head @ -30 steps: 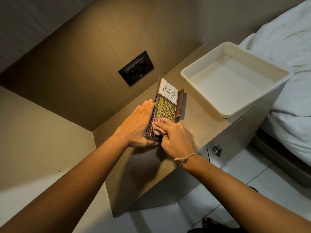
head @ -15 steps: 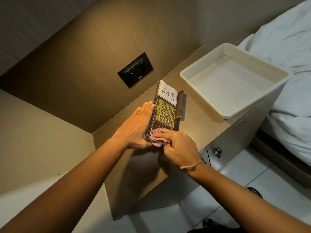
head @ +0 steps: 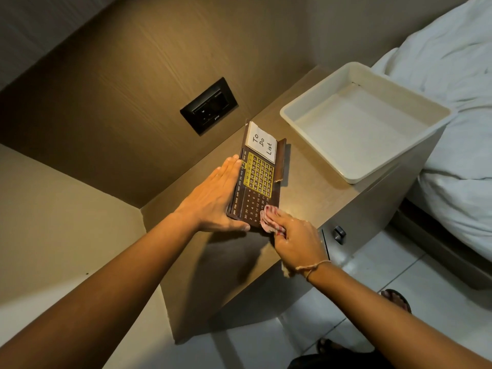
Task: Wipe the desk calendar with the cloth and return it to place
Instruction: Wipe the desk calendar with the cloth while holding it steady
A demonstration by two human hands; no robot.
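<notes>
A brown bench fills the corner. Left of the desk calendar lying on it, the left hand presses flat, fingers spread. The right hand bunches the cloth on the calendar's near corner. Right stands a white tray, then the bed.

One head view only; we look steeply down and forward over our forearms. Close on the bedside table, bed at right.

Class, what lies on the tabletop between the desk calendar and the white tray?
Nothing: the head view shows bare tabletop between desk calendar and white tray.
</notes>
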